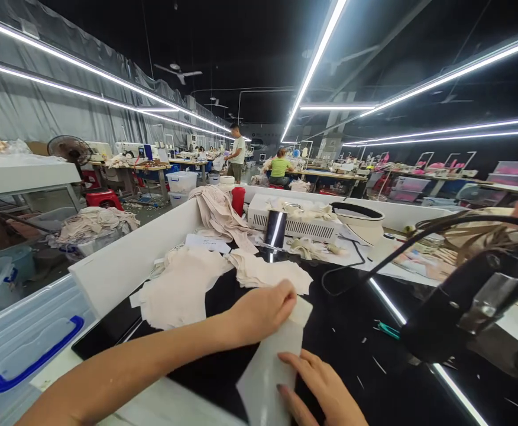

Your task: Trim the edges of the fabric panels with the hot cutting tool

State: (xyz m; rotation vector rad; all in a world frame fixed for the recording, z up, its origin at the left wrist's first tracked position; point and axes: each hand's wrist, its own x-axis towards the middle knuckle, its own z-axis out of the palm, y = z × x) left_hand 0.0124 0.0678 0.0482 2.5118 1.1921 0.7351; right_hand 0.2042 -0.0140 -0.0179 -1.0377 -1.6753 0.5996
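Note:
My left hand (261, 313) is closed, its thumb and fingers pressed together at the upper end of a pale, glossy sheet (270, 367). What is pinched there is hidden by the fingers. Over the lower part of that sheet lies my right hand (323, 384), fingers stretched apart and touching its right side. The sheet rests on the black tabletop (339, 349). Just beyond my left hand is a stack of cream fabric pieces (268, 271). Another pile of cream cut pieces (179, 284) lies farther left.
A black machine head (458, 302) with a cable stands at right, turquoise thread snips (387, 329) beside it. Behind are a black cylinder (275, 229), a vented white box (292, 220) and a red cone (238, 201). A blue-handled bin (37, 355) stands left. Two people are farther back.

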